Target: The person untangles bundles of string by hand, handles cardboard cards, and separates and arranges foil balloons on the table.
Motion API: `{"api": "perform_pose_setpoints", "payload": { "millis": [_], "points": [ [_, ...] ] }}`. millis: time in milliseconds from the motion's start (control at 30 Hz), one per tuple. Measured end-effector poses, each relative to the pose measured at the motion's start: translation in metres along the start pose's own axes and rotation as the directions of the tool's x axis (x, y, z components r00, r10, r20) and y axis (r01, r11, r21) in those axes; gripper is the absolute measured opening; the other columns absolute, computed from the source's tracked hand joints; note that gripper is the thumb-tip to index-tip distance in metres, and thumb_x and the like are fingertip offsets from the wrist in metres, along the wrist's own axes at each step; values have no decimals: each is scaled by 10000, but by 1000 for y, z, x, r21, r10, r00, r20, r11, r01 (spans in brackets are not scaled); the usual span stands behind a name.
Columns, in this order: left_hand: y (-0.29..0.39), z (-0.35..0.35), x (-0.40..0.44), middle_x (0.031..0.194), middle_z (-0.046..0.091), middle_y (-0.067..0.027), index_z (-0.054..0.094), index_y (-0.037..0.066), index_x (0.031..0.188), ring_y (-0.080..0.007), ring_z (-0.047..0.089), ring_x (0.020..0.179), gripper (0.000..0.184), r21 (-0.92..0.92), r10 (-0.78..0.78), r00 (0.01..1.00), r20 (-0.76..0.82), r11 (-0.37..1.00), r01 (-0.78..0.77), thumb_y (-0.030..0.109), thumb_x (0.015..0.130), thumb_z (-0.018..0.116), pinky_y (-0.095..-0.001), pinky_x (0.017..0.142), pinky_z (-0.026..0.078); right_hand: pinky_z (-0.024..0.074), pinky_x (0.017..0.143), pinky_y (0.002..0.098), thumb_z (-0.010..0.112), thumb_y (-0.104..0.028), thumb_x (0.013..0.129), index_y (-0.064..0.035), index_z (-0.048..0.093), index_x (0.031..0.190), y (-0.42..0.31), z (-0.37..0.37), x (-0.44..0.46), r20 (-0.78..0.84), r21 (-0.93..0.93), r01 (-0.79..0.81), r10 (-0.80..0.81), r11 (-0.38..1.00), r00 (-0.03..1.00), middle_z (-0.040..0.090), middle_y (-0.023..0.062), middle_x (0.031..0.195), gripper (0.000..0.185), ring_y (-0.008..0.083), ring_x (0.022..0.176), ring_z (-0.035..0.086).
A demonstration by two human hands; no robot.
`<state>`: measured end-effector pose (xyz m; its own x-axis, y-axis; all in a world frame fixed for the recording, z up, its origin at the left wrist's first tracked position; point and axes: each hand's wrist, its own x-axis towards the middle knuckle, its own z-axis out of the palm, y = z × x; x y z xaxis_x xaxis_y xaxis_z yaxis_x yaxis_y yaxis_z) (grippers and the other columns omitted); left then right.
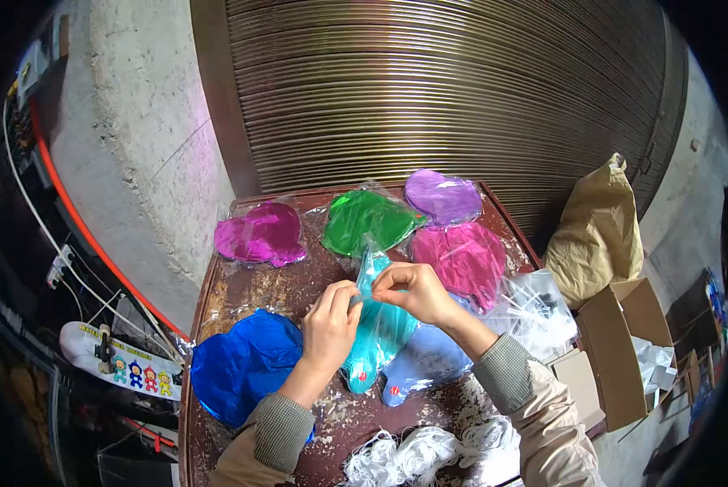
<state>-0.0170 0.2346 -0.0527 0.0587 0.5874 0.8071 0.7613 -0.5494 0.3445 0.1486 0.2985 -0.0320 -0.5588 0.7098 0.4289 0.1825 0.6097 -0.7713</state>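
Observation:
My left hand (pixel 331 321) and my right hand (pixel 412 290) meet over the middle of the worn red-brown table (pixel 242 288). Both pinch the clear plastic at the upper end of a turquoise foil packet (pixel 384 329). A light blue foil packet (pixel 429 357) lies beside it, partly under my right wrist. Left of my left hand is a dark blue packet (pixel 246 365). Beyond the hands lie a green packet (pixel 368 221), a purple one (pixel 442 197), a pink one (pixel 461 258) and a magenta one (pixel 262 234).
Bundles of white string (pixel 425 454) lie at the near edge. Clear bags with white pieces (pixel 534 312) are at the right. Beyond stand an open cardboard box (pixel 611 349) and a tan sack (pixel 599 231). A skateboard (pixel 124 361) is at the left, a metal shutter (pixel 445 89) behind.

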Motion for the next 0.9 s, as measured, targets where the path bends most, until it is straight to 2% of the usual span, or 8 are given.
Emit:
{"api": "perform_pose_setpoints", "payload": {
  "millis": [67,100,233,433,600,667,733,900],
  "points": [
    [3,0,0,918,611,-80,574,22,898,-238,596,715,221,-27,-23,1000,19,999,23,-38,688,608,-315,625,480,448,683,248,645,32,710,-31,621,666,3,3,-3,-54,174,-51,61,983,997,607,42,791,81,120,745,549],
    [4,1,1,918,611,-80,574,22,898,-238,596,715,221,-27,-22,1000,21,999,22,-38,688,608,-315,625,480,448,683,248,645,32,710,-31,621,666,5,3,-3,-56,175,-51,62,983,997,607,42,791,81,120,745,549],
    [9,2,8,898,615,-85,589,10,873,-243,593,708,186,-70,25,1000,-19,997,-26,-35,694,603,-321,626,479,440,697,231,632,35,718,-50,596,638,10,3,-1,-53,465,-38,70,884,996,597,33,794,122,109,746,540],
    [11,-1,18,825,622,-82,607,-4,830,-242,592,666,134,-125,-111,993,25,986,113,-28,699,598,-307,615,480,447,697,237,632,33,718,-56,598,658,2,9,5,-83,493,-91,151,865,985,592,33,785,112,104,746,539],
    [10,-14,34,758,626,-76,621,-20,784,-188,583,617,56,-22,-267,937,227,960,279,-19,731,604,-258,579,475,443,732,226,606,28,755,-45,613,730,-13,18,11,-103,540,-139,229,830,968,597,38,827,78,109,791,542],
    [-6,-7,32,751,629,-70,624,-23,780,-155,571,609,40,-299,-503,814,291,760,576,-14,746,605,-230,568,468,450,703,223,609,14,757,-35,617,770,-9,28,13,-310,400,-119,256,909,916,600,38,808,51,109,762,549],
    [-17,0,29,744,631,-65,628,-26,776,-123,560,602,31,-506,-653,629,421,406,761,-10,761,607,-203,557,460,458,673,219,611,-1,759,-25,622,810,-7,39,13,-509,249,-127,241,960,827,603,39,789,57,108,732,557],
    [-11,-8,30,764,632,-67,633,-31,762,-90,541,630,49,-625,-648,607,460,249,740,2,783,603,-172,561,448,474,612,273,648,-75,733,2,599,858,-11,68,-2,-530,259,-134,256,957,808,610,92,731,155,159,640,574]
  ]
}}
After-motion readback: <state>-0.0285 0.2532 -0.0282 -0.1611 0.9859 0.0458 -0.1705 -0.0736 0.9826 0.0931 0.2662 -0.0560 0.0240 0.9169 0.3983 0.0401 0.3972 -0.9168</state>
